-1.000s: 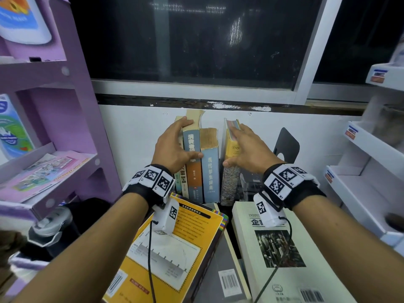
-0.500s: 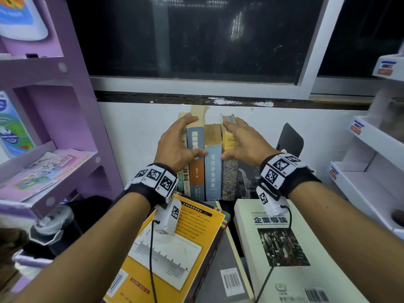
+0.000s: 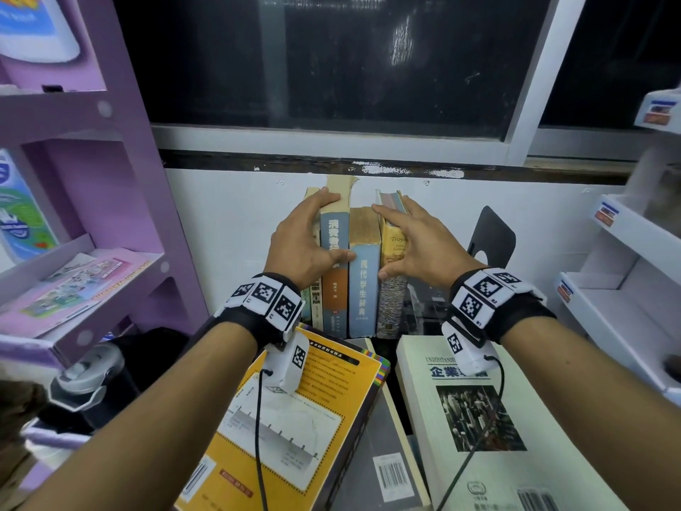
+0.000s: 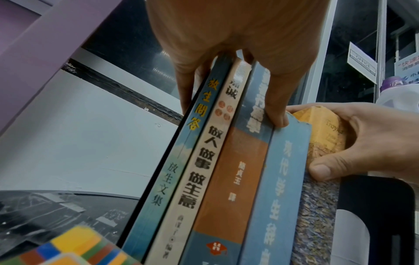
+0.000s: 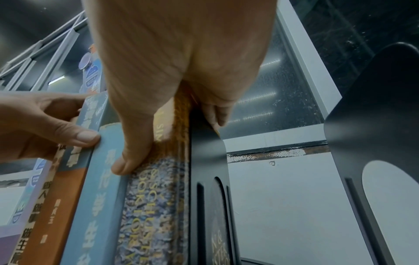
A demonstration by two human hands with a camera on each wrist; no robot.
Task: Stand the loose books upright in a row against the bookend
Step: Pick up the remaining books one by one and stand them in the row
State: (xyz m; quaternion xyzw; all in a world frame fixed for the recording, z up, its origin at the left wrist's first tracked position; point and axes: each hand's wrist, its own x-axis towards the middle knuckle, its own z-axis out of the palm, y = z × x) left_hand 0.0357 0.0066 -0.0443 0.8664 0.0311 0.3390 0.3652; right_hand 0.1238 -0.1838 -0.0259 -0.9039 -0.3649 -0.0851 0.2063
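Against the wall: squeezing upright books (image 3: pixel 363 267) between both hands, left hand (image 3: pixel 302 241) clamping the left spines, right hand (image 3: pixel 412 248) clamping the yellow book, closing gaps, keeping the row vertical; bookend (image 3: pixel 492 234) just right.

Bookend (image 5: pixel 371 125) right of right-hand fingers (image 5: pixel 133 154): matt black metal, smooth. Book spine (image 5: pixel 102 206) under thumb: worn blue paper, frayed top. Yellow book cover (image 3: pixel 294 418) below wrists: glossy.
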